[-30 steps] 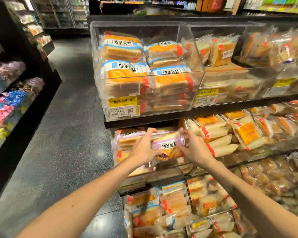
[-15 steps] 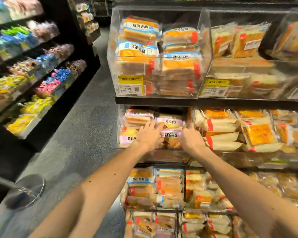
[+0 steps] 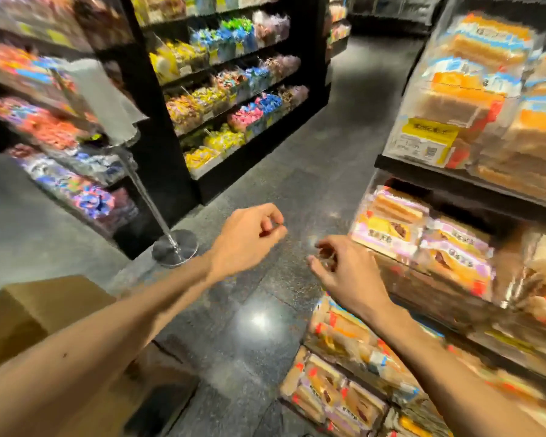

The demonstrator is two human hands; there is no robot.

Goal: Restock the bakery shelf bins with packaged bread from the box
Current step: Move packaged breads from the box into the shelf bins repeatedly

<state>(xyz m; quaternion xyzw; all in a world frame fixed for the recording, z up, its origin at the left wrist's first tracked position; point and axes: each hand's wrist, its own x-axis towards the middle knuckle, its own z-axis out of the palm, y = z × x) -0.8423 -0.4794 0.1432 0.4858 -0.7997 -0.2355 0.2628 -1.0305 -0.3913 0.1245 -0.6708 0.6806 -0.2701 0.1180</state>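
Midair, left hand [image 3: 249, 238] and right hand [image 3: 344, 272] curl loosely.

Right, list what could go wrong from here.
1. The stand rises just beyond the box. The empty left hand could clip its pole when reaching for the box.
2. The floor looks glossy, so a quick step might slip.
3. The packs lie loose at the bin's corner, near the empty right hand. A brush could pull one out.
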